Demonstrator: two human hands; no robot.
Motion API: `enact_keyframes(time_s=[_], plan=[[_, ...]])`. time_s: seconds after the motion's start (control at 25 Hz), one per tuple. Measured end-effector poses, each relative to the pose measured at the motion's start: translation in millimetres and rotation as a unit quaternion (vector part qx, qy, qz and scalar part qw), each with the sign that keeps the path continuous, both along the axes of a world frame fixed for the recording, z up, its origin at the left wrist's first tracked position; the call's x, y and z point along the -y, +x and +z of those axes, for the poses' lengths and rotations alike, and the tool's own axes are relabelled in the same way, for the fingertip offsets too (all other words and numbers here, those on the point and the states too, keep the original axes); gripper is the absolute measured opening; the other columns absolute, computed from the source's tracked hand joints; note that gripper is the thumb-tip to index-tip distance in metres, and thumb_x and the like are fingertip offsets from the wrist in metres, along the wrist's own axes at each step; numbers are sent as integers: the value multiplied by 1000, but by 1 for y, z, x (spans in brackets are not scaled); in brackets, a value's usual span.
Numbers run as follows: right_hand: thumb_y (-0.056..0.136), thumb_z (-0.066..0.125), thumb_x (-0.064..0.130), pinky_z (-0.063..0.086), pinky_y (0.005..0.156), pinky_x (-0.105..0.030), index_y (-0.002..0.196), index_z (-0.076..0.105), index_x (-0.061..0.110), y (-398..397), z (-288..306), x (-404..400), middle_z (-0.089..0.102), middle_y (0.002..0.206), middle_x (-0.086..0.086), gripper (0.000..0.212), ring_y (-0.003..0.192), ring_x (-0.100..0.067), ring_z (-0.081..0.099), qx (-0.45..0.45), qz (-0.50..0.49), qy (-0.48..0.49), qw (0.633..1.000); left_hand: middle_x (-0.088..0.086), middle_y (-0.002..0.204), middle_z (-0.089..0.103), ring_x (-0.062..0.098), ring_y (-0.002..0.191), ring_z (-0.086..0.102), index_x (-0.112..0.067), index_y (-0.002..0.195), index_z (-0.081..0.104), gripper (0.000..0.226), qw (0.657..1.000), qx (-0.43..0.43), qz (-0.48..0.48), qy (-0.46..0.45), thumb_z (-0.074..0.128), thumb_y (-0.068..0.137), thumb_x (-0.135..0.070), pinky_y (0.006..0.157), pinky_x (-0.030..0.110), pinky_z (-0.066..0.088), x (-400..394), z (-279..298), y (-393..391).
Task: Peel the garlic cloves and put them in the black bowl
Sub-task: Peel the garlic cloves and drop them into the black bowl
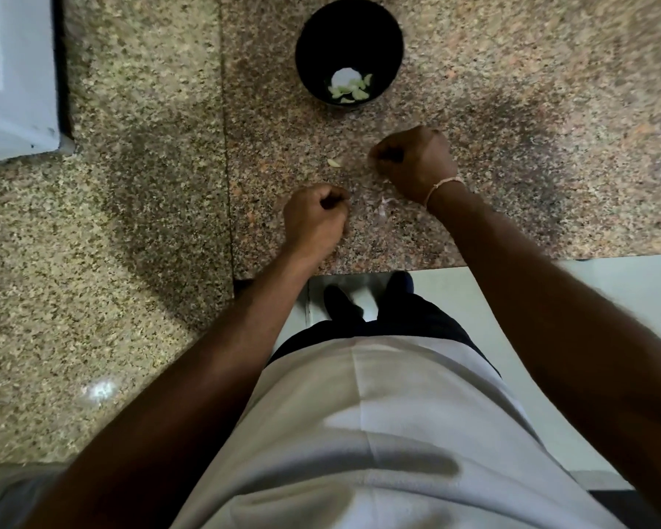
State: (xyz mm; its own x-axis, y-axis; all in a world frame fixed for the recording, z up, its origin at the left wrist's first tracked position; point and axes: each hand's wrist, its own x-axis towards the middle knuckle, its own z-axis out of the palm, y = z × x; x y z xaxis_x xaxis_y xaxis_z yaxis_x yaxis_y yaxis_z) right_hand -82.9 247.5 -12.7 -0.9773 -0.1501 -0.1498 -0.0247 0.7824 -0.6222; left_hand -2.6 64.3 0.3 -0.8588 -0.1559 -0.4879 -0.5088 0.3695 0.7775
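Both hands, left hand (315,215) and right hand (415,162), hover curled at centre frame; whether either grips anything, I cannot tell. One clove (334,163) lies between them, likely next into the bowl (350,51) above.

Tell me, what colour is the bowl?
The bowl is black, with pale peeled garlic at its bottom. The head view, the only one, shows it.

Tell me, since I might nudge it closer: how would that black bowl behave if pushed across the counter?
The black bowl looks tall and narrow, so a push near its rim might tip it; low down is safer. It holds only a few peeled cloves, so it is probably light. The polished granite counter would likely let it slide easily.
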Motion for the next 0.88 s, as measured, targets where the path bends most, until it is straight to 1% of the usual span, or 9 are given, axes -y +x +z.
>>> enact_keyframes(time_s=[0.12,0.2,0.28,0.4,0.48,0.56,0.68,0.76,0.88], plan=[[87,58,8,54,80,-33,96,79,17,22,-11,-10,71,101,-11,25,93,-32,68,-20,73,69,995,-1,79,78,26,74,76,-21,85,78,14,997,16,-57,-57,69,94,-24,67,53,63,-16,-3,-10],[81,53,5,55,80,-39,93,77,17,37,-12,-10,68,98,-11,29,90,-32,66,-18,133,55,989,-2,79,78,23,73,76,-20,87,80,12,994,8,-72,-77,72,94,-25,69,50,64,-22,-2,-19],[82,54,0,57,83,-41,103,78,16,35,-7,-15,70,104,-12,36,96,-32,66,-22,89,55,994,-5,80,77,13,72,75,-20,88,81,4,991,-11,-79,-109,79,91,-20,72,42,65,-23,1,-28],[84,56,-6,55,80,-36,109,77,11,22,-4,-15,68,110,-15,36,99,-34,66,-39,22,99,994,-6,76,76,9,71,75,-23,77,77,19,994,-12,-34,-106,83,84,-6,69,38,66,-25,2,-35],[85,56,-4,53,75,-37,97,76,7,29,-3,-6,66,101,-17,25,94,-36,65,-61,105,114,986,-6,75,73,8,72,71,-19,74,74,23,992,-31,-13,-121,79,80,2,72,37,65,-26,3,-33],[83,59,-4,55,76,-40,98,76,7,34,-1,-3,66,99,-15,25,94,-35,64,-59,164,100,980,-5,77,73,10,74,70,-17,77,74,21,992,-38,-7,-122,77,79,3,74,37,64,-24,2,-29],[81,61,-3,56,81,-44,106,76,12,15,4,5,67,107,-13,33,100,-34,64,-51,150,95,983,-1,78,77,20,76,76,-23,74,75,21,995,-14,18,-93,73,74,-2,73,46,65,-13,-6,-23],[85,64,1,57,81,-46,107,75,12,14,4,17,66,110,-12,26,104,-34,62,-61,174,105,977,1,80,77,24,77,77,-24,74,73,24,996,-7,36,-83,67,71,-1,71,49,65,-7,-4,-17],[94,67,9,59,83,-37,109,73,15,44,-3,19,64,115,-6,18,109,-24,57,-96,217,117,964,0,85,77,19,79,77,-19,86,76,33,996,-13,33,-79,68,82,13,72,45,66,-5,6,-8]])
